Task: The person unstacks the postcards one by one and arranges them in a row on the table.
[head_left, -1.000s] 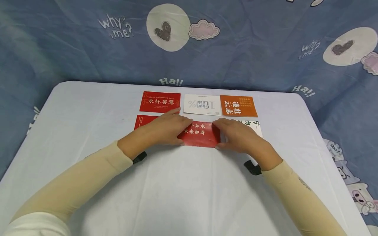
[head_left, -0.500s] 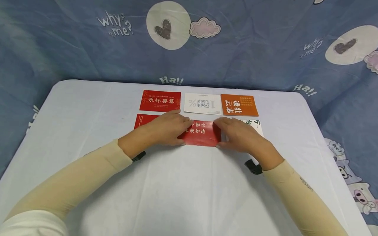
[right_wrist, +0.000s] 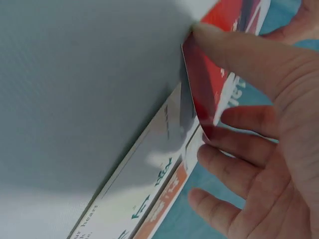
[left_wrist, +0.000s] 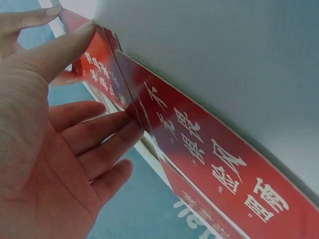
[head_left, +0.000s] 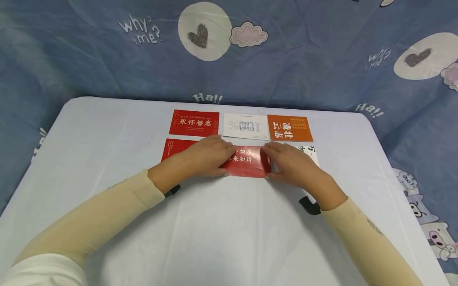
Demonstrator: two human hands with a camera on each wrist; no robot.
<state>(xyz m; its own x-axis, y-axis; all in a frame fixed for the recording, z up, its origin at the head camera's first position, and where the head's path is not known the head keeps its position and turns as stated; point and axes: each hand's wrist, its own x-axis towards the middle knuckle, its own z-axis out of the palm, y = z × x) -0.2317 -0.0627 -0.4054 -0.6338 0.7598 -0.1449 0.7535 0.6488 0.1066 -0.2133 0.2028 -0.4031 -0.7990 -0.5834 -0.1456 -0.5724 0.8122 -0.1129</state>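
Note:
A glossy red card [head_left: 247, 161] with white Chinese characters lies in the middle of the near row. My left hand [head_left: 205, 157] holds its left end, thumb at the near edge and fingertips at the far edge. The right hand [head_left: 291, 163] grips the other end the same way. In the right wrist view, that end of the card [right_wrist: 204, 92] tilts up off the white cloth. Another red card [left_wrist: 199, 144] lies against its left end, partly under my left hand in the head view. On the right, a white card with green characters [right_wrist: 144, 179] is partly hidden by my right hand.
Behind, a row holds a red card [head_left: 194, 123], a white "Good Luck" card [head_left: 245, 133] and an orange card [head_left: 290, 128]. A white cloth covers the table [head_left: 214, 234]. A blue patterned curtain [head_left: 304, 59] hangs at its far edge.
Both hands and the red card between them have shifted slightly to the right. The other cards stay where they were.

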